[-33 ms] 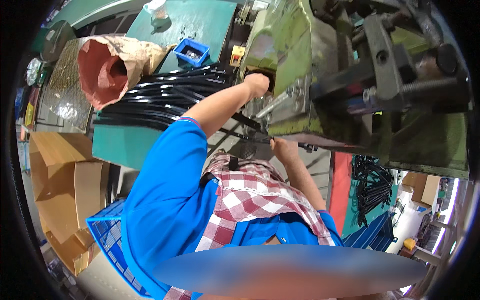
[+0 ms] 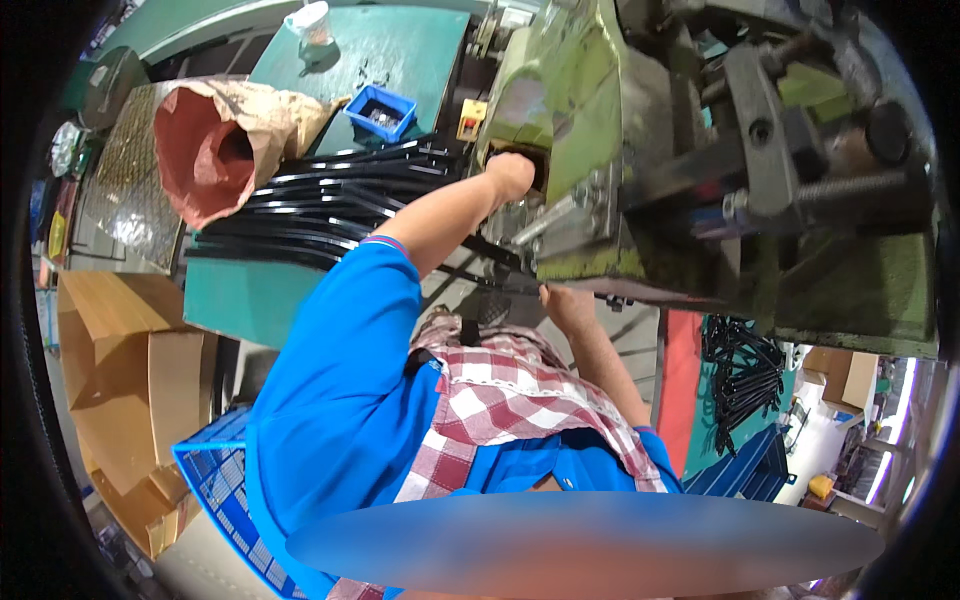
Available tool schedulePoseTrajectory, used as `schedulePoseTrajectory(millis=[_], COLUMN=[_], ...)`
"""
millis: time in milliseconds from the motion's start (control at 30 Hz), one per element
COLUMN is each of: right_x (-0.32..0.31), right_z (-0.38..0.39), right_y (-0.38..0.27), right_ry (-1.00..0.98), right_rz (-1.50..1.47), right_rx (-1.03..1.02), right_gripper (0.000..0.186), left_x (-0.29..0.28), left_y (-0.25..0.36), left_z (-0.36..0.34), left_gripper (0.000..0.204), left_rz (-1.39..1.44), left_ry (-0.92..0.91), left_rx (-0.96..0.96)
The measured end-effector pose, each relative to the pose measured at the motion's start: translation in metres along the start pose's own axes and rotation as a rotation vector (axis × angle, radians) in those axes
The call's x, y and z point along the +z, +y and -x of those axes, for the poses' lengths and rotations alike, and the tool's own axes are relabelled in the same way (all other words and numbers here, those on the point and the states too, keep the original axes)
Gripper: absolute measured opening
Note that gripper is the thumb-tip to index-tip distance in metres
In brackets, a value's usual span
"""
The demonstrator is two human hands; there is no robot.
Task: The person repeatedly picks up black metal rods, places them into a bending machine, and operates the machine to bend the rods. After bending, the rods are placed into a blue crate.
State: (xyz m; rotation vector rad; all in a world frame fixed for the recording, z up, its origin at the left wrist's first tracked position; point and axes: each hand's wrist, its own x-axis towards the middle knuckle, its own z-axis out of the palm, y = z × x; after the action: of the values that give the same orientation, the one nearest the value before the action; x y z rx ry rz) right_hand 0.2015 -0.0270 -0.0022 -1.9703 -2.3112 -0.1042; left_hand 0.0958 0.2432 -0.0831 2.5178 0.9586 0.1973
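My left hand (image 2: 512,176) is curled at a dark square opening (image 2: 541,165) in the side of a large green machine (image 2: 590,100). Its fingertips are hidden, so what they grip does not show. Lower and to the right, my right hand (image 2: 569,304) is closed around a thin black bar (image 2: 515,285) just below the machine's lower edge. The far end of that bar passes under the machine. Left of my left forearm, many long black tubes (image 2: 300,205) lie side by side on a green table (image 2: 240,290).
A blue tray (image 2: 382,113) of small parts, a yellow box (image 2: 472,119) and a brown paper sack (image 2: 205,150) are near the tubes. Cardboard boxes (image 2: 120,380) and a blue crate (image 2: 225,490) stand at left. More black parts (image 2: 745,380) lie at right.
The view has shifted slightly. Both hands keep their places at the opening and on the bar.
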Motion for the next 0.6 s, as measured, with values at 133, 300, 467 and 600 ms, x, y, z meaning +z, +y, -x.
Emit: schedulePoseTrajectory(millis=[133, 300, 467, 600], right_x=[0.001, -0.009, -0.002, 0.000], right_z=[0.001, 0.002, 0.011, 0.013], right_y=[0.005, 0.000, 0.006, 0.015], right_ry=[-0.027, 0.034, -0.002, 0.112], right_rz=[-0.053, -0.089, 0.011, 0.048], right_rx=[0.004, -0.040, 0.045, -0.039], right_gripper=[0.050, 0.050, 0.043, 0.043], left_x=[-0.019, -0.029, -0.030, -0.036], left_y=[0.000, 0.009, 0.014, 0.009], left_z=[0.002, -0.004, 0.003, 0.010], left_gripper=[0.023, 0.027, 0.025, 0.025], left_rz=[-0.117, -0.190, -0.071, -0.131], left_ry=[-0.047, -0.079, -0.059, 0.026], left_rx=[-0.280, -0.286, -0.318, -0.231])
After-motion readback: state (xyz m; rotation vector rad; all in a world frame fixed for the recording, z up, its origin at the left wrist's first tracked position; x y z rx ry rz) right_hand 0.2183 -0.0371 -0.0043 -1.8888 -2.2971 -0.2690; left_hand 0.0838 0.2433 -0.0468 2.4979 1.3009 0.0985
